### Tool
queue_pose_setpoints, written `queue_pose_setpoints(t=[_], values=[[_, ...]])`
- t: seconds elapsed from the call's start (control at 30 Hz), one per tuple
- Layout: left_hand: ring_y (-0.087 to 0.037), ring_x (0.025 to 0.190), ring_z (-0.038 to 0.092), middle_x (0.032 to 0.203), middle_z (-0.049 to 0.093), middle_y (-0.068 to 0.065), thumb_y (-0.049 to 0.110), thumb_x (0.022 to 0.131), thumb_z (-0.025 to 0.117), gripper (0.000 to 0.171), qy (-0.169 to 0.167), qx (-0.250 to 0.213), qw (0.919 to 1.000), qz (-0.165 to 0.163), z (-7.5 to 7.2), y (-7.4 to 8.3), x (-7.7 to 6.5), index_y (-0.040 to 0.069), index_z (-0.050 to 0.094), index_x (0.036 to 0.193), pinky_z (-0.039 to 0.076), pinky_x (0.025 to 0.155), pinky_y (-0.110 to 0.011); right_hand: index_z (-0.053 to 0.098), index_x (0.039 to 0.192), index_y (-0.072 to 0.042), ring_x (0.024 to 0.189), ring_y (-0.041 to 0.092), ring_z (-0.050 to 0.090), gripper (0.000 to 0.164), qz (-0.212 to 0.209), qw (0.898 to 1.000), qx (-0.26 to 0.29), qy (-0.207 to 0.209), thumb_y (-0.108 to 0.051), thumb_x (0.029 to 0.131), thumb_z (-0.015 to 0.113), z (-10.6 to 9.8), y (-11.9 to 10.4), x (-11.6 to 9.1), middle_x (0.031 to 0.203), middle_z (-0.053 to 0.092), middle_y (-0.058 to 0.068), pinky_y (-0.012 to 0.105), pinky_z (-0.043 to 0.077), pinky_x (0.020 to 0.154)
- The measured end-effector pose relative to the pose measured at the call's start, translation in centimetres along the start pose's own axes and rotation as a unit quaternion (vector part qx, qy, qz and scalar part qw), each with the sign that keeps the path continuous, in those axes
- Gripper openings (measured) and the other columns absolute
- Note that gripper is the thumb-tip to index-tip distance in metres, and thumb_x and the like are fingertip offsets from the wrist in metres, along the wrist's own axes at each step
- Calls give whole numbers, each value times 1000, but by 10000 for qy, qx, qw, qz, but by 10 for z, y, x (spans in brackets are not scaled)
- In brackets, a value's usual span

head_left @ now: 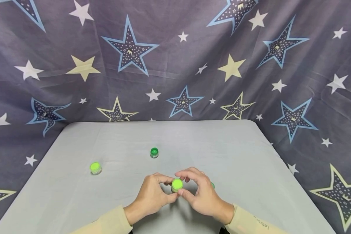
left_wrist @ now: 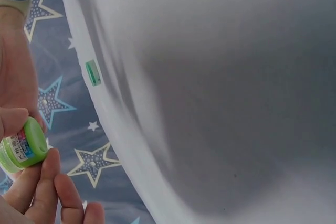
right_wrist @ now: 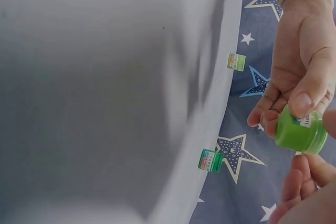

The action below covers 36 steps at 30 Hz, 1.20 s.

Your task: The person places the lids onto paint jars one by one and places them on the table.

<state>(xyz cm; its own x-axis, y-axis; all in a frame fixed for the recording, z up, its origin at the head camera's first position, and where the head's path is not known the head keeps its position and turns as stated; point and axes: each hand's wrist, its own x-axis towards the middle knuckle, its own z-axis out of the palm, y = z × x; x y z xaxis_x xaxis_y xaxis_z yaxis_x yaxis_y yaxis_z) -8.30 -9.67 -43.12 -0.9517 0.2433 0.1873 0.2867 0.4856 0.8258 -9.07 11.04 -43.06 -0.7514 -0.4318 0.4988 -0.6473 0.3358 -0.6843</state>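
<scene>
A small light-green jar (head_left: 177, 184) is held a little above the table between both hands. My left hand (head_left: 152, 195) grips its side between thumb and fingers; the label shows in the left wrist view on the jar (left_wrist: 23, 145). My right hand (head_left: 203, 193) curves round the other side, with its thumb and a fingertip at the rim of the jar (right_wrist: 294, 136) in the right wrist view. A green piece (head_left: 213, 185), mostly hidden behind the right hand, appears low and flat like a lid in the left wrist view.
Another light-green jar (head_left: 95, 168) stands on the left of the table. A darker green jar (head_left: 154, 152) stands farther back, near the middle. Pale grey cloth covers the table (head_left: 222, 146), and a star-patterned curtain (head_left: 163, 65) hangs behind it.
</scene>
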Motion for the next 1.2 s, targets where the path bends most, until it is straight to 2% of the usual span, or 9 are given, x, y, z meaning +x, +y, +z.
queue_pose_setpoints(t=[0.23, 0.5, 0.73, 0.93, 1.2], values=[[-22, 94, 66, 91, 71, 17, 22, 74, 93, 26, -42, -44, 10000, -69, 0, 0, 0, 24, 82, 97, 53, 72, -26, 72, 122, -21, 96, 15, 58, 37, -1, 9999, 58, -97, -12, 87, 82, 0, -2, 1, 113, 67, -11, 41, 40, 86], [-22, 93, 65, 90, 71, 18, 20, 74, 92, 25, -19, -28, 10000, -87, -1, -1, 0, 25, 82, 96, 53, 73, -26, 71, 112, -23, 90, 13, 57, 32, -25, 9999, 3, 158, -18, 85, 86, 3, -1, 1, 101, 67, -11, 34, 40, 81], [-19, 90, 64, 90, 71, 19, 16, 72, 92, 27, 73, -59, 9999, -81, 0, 0, 0, 25, 82, 95, 52, 71, -26, 67, 104, -25, 86, 19, 58, 32, 147, 9993, 43, 343, -22, 82, 89, 6, -2, 0, 95, 64, -12, 34, 38, 80], [-19, 89, 64, 91, 71, 17, 14, 70, 92, 29, 111, -99, 9998, -98, 0, 1, 0, 22, 82, 96, 52, 70, -25, 64, 99, -26, 85, 20, 58, 31, 429, 9980, 155, 448, -28, 81, 90, 9, -2, 0, 93, 64, -14, 34, 42, 79], [-20, 91, 65, 92, 70, 16, 13, 70, 93, 30, 79, -87, 9998, -137, -1, 0, -1, 21, 82, 97, 52, 71, -26, 63, 99, -24, 86, 20, 59, 34, 518, 9974, 193, 455, -31, 81, 90, 11, -1, 0, 92, 63, -12, 37, 46, 79]])
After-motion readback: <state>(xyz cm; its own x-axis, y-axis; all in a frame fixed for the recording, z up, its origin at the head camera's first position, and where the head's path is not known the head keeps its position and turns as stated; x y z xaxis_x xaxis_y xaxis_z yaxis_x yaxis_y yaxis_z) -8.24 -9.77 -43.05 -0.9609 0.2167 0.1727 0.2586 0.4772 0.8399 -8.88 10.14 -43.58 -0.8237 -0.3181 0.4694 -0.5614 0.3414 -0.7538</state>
